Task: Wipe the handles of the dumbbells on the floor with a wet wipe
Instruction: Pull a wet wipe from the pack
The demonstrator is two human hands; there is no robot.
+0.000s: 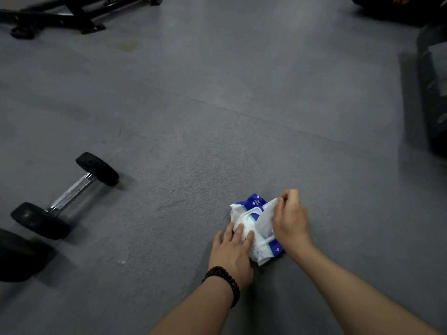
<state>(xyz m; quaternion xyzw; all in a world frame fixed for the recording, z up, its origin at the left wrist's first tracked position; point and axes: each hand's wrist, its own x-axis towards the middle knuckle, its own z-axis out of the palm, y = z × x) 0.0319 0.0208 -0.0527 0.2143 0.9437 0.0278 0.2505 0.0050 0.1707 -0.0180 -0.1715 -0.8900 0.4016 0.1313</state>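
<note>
A blue and white pack of wet wipes (251, 209) lies on the grey floor in front of me. My left hand (232, 250) presses flat on the near end of the pack, fingers straight. My right hand (290, 213) pinches a white wet wipe (264, 220) that stands up out of the pack's opening. A dumbbell (65, 195) with black ends and a shiny metal handle (72, 192) lies on the floor to the left, well away from both hands. The black end of a second dumbbell (19, 256) shows at the left edge.
A black equipment frame (72, 13) stands at the far left. Dark gym equipment (433, 93) lines the right edge. Open grey floor (217, 105) stretches between them.
</note>
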